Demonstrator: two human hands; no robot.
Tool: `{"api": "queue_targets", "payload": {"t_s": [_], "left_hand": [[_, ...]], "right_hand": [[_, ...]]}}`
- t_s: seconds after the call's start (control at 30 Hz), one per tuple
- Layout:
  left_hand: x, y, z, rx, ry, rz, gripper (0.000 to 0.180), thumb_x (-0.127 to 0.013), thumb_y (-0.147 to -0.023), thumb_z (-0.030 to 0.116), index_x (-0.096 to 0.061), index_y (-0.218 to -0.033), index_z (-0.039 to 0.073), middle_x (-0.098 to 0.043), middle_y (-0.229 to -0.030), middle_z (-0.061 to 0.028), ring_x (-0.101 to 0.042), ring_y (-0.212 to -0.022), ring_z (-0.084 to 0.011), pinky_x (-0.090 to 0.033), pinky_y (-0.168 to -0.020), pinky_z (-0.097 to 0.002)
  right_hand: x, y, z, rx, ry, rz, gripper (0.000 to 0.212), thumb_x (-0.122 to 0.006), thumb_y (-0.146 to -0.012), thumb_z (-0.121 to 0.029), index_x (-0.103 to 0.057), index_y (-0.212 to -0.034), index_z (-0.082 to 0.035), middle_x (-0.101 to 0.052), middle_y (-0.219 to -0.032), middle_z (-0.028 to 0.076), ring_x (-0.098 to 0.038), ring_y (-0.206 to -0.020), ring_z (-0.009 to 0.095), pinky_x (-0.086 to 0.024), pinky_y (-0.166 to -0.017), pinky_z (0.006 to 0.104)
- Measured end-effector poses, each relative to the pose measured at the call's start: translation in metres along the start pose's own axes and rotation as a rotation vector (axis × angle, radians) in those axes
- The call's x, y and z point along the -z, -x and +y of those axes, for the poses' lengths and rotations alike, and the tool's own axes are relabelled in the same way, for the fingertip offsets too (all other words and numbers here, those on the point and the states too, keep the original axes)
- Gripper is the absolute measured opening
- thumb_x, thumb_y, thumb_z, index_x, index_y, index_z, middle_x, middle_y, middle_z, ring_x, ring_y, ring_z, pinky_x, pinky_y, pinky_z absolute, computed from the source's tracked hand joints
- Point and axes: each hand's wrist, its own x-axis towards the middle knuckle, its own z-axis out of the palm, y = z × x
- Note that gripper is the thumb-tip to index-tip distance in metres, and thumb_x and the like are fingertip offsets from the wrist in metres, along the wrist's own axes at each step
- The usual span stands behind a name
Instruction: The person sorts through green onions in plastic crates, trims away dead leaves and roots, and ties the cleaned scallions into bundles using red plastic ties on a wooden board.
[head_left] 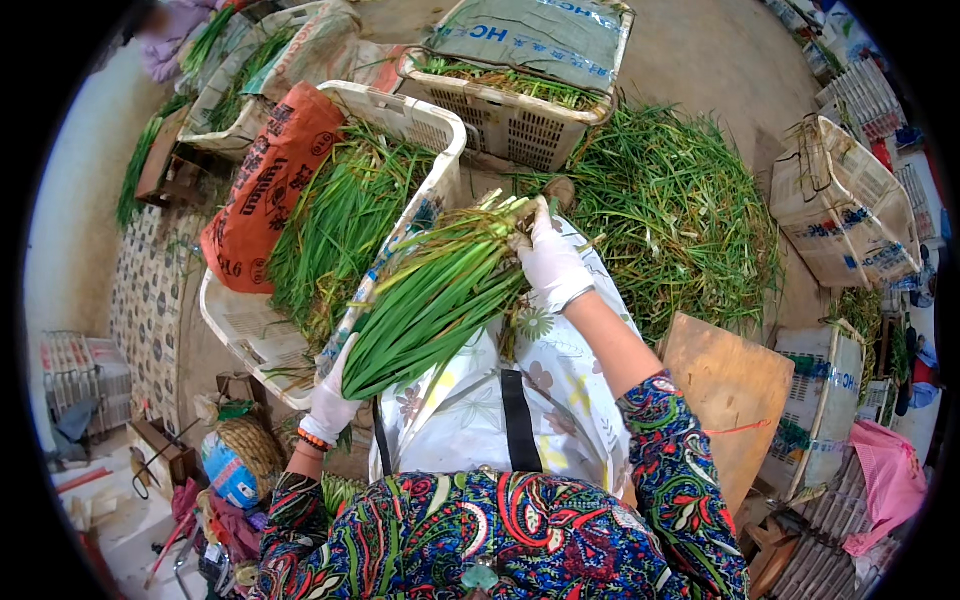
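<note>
Across my lap, on a white flowered apron [420, 430], lies a loose bunch of garlic chives [430, 305]. Its pale stem ends, mixed with yellowed leaves, point to the upper right, and its green tips hang to the lower left. My right hand [553, 262], in a white glove, is closed round the stem end. At the leafy end my left hand [330, 404], also gloved, holds the tips; the leaves hide part of its fingers. To the left, a white plastic crate [445, 165] holds more chives [345, 225] under an orange sack [275, 185].
Ahead stands another crate [530, 135] with a grey-green cover [525, 40]. A heap of trimmed leaves [670, 215] spreads on the floor at the right. Nearer are a wooden board [725, 390] and a white bin [845, 205]. Another person [175, 40] is at the far left.
</note>
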Motion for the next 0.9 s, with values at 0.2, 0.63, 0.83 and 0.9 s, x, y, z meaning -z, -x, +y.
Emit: {"api": "queue_targets", "payload": {"t_s": [0.2, 0.63, 0.83, 0.9], "left_hand": [[0.008, -0.002, -0.018, 0.048, 0.25, 0.081, 0.071, -0.065, -0.073, -0.005, -0.03, -0.134, 0.001, -0.048, -0.127, -0.0104, -0.048, -0.111, -0.0147, -0.039, -0.094, -0.0281], [0.01, 0.001, -0.052, 0.112, 0.308, 0.029, 0.071, -0.066, -0.072, -0.003, -0.03, -0.133, 0.0, -0.051, -0.122, -0.0096, -0.051, -0.107, -0.0157, -0.042, -0.091, -0.0282], [0.008, -0.009, -0.045, -0.008, 0.064, 0.045, 0.066, -0.065, -0.074, -0.001, -0.034, -0.132, 0.001, -0.053, -0.12, -0.0086, -0.051, -0.106, -0.013, -0.041, -0.091, -0.0257], [0.01, -0.017, -0.04, 0.022, -0.036, 0.03, 0.068, -0.065, -0.073, -0.001, -0.033, -0.133, 0.002, -0.053, -0.121, -0.0092, -0.052, -0.106, -0.0127, -0.041, -0.091, -0.0258]], "right_hand": [[0.075, -0.002, -0.037, 0.577, -0.621, 0.19, 0.024, -0.052, -0.085, -0.018, -0.057, -0.104, -0.003, -0.065, -0.089, 0.008, -0.06, -0.057, 0.019, -0.045, -0.047, 0.0305], [0.216, -0.032, 0.092, -0.108, -1.159, 0.481, 0.016, -0.051, -0.089, -0.015, -0.055, -0.092, 0.0, -0.058, -0.075, 0.005, -0.052, -0.061, 0.011, -0.043, -0.062, 0.0231], [0.082, -0.04, 0.071, -0.234, -0.69, -0.177, 0.076, -0.064, -0.071, -0.06, -0.045, -0.115, -0.001, -0.053, -0.098, 0.007, -0.051, -0.079, 0.014, -0.046, -0.072, 0.0264], [0.054, -0.063, 0.075, -0.299, -0.866, -0.415, 0.084, -0.065, -0.069, -0.06, -0.036, -0.126, -0.005, -0.051, -0.104, 0.008, -0.051, -0.087, 0.017, -0.045, -0.075, 0.0309]]}}
